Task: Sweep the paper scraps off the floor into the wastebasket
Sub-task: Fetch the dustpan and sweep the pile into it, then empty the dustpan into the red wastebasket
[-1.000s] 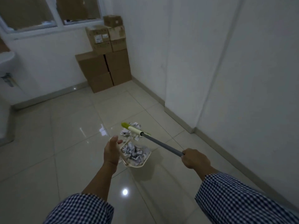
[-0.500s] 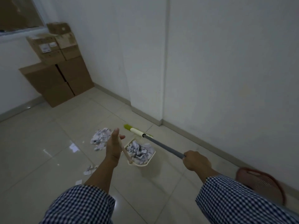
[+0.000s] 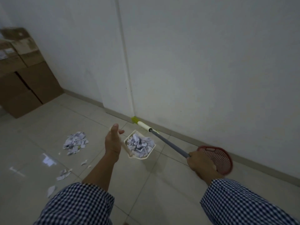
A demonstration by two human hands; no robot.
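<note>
Behind the right hand (image 3: 199, 163), which is clenched round the smooth grey broom pole (image 3: 168, 143), the red mesh wastebasket (image 3: 217, 158) at the foot of the white wall (image 3: 211, 62) is half hidden. The left hand (image 3: 113, 142) holds the cream dustpan (image 3: 141, 158) by its thin stick handle, thumb raised and curled fingers mostly out of sight. The pan is heaped with crumpled paper scraps (image 3: 139, 144). A second pile (image 3: 75, 142) lies on the glossy pale floor tiles (image 3: 162, 184), well apart from blurred cardboard boxes (image 3: 24, 75) cut off at the left edge.
</note>
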